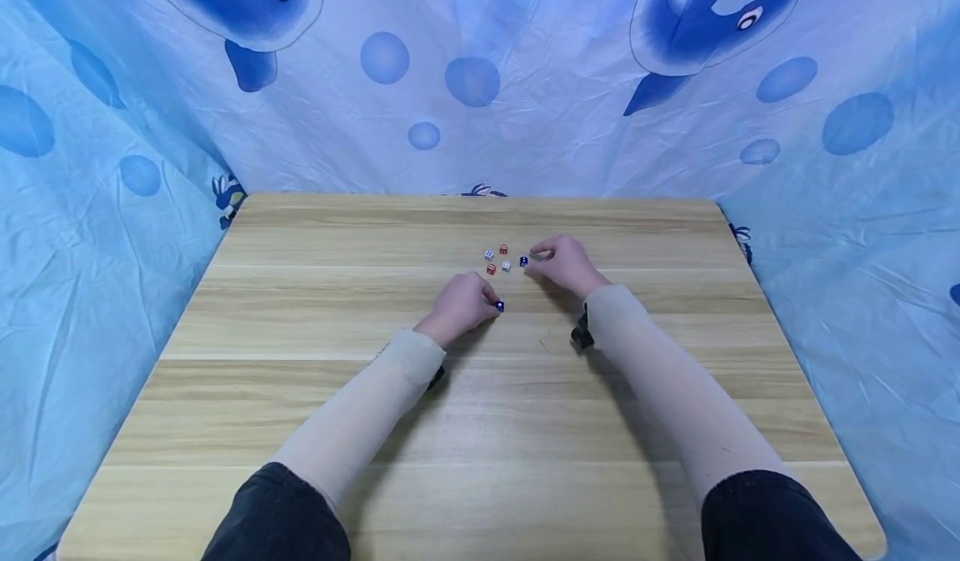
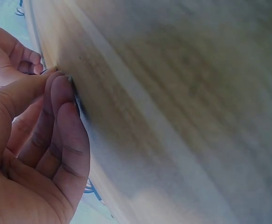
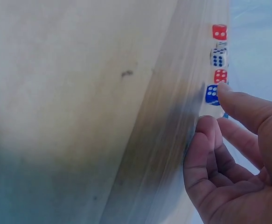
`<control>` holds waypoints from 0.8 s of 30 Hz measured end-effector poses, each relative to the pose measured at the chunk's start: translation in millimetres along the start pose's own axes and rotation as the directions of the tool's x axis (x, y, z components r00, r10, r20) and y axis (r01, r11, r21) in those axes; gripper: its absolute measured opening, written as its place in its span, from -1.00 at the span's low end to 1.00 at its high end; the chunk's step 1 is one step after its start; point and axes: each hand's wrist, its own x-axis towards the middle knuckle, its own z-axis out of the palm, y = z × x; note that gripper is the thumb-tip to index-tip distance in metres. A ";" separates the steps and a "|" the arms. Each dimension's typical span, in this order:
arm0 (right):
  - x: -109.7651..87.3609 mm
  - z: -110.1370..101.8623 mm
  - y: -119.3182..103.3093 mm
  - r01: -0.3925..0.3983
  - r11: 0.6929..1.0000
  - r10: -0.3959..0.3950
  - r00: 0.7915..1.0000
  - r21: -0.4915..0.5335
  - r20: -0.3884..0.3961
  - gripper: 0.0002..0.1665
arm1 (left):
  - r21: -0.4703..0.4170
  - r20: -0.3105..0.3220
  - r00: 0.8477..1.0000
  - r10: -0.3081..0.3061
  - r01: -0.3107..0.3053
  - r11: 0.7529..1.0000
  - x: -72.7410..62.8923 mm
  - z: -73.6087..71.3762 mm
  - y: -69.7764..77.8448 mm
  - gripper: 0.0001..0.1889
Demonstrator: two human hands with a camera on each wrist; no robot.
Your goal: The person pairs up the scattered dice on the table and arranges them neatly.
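My left hand [image 1: 461,303] pinches a small blue die [image 1: 499,306] between thumb and fingertips, close over the wooden table. In the left wrist view the fingers of the left hand [image 2: 47,135] hide most of that die. Farther back, my right hand [image 1: 566,265] is beside a second blue die [image 1: 523,262]. The right wrist view shows this blue die [image 3: 212,94] with white pips, the thumb tip overlapping its edge. A gap separates the thumb from the fingers of the right hand [image 3: 233,154].
Left of the right hand, two red dice [image 1: 503,249] and two white dice [image 1: 506,267] sit in a loose cluster on the wooden table [image 1: 525,428]. A blue curtain [image 1: 525,144] with printed dolphins and bubbles hangs behind the table and along both sides.
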 end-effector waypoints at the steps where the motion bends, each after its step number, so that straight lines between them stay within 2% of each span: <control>1: 0.8 0.1 0.0 -0.001 1.000 0.001 1.000 0.000 0.002 -0.42 | -0.003 0.000 1.000 0.000 0.000 1.000 0.0 0.1 -0.2 -0.89; 15: 15.3 5.6 -3.2 0.034 0.998 -0.034 0.999 -0.044 0.022 -0.60 | -0.013 -0.006 1.000 0.014 -0.014 1.000 -0.7 0.9 -2.3 -0.91; 24: 19.5 8.0 -3.2 0.029 0.998 -0.028 0.999 -0.052 0.025 -0.67 | -0.008 -0.004 1.000 0.020 -0.020 1.000 -1.0 -0.3 -1.0 -0.90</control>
